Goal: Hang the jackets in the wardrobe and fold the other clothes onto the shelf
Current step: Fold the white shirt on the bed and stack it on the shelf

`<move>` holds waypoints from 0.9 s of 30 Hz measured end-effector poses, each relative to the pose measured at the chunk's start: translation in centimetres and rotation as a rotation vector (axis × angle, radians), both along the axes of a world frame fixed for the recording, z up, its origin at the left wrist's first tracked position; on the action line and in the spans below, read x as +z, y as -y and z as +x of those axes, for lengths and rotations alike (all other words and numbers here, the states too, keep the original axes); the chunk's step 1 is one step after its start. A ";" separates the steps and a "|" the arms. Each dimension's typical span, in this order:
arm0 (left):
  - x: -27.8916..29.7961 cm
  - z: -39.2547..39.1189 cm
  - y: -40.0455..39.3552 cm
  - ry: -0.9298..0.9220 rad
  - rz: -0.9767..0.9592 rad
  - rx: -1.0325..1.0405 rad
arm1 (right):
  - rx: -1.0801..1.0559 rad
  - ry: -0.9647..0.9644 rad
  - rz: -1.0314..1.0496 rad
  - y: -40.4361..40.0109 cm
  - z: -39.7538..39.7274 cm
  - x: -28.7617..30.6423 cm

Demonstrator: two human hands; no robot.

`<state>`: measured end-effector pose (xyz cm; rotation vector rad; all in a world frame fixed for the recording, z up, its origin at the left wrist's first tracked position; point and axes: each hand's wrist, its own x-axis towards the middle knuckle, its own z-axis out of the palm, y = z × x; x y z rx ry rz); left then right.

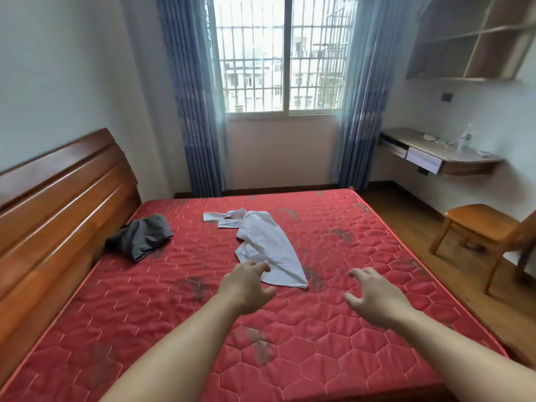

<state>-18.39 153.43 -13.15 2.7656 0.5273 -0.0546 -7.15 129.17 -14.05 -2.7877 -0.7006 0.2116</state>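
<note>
A white shirt (265, 242) lies crumpled and spread out in the middle of the red quilted mattress (362, 329). A dark grey garment (142, 236) lies bunched near the wooden headboard at the left. My left hand (249, 288) is stretched out over the mattress with loosely curled fingers, its fingertips at the shirt's near hem. My right hand (374, 300) hovers to the right of the shirt, fingers spread and relaxed, holding nothing.
The wooden headboard (58, 204) runs along the left. An orange chair (481, 227) stands on the wooden floor to the right. A wall desk (435, 158) with a bottle and open wall shelves (470, 39) are at the far right. Window and blue curtains lie beyond the bed.
</note>
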 end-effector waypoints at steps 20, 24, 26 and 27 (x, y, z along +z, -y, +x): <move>-3.7 11.9 1.4 -0.087 0.012 0.252 | 0.214 -0.060 0.010 -1.1 16.1 -2.6; -5.8 18.5 -2.6 -0.052 -0.065 0.259 | 0.191 -0.034 -0.044 -4.0 22.7 -3.3; -7.4 21.1 -3.6 -0.078 -0.101 0.262 | 0.174 -0.049 -0.065 -5.0 25.5 -4.1; -8.0 22.2 -4.0 -0.095 -0.109 0.266 | 0.169 -0.061 -0.069 -5.5 26.7 -4.6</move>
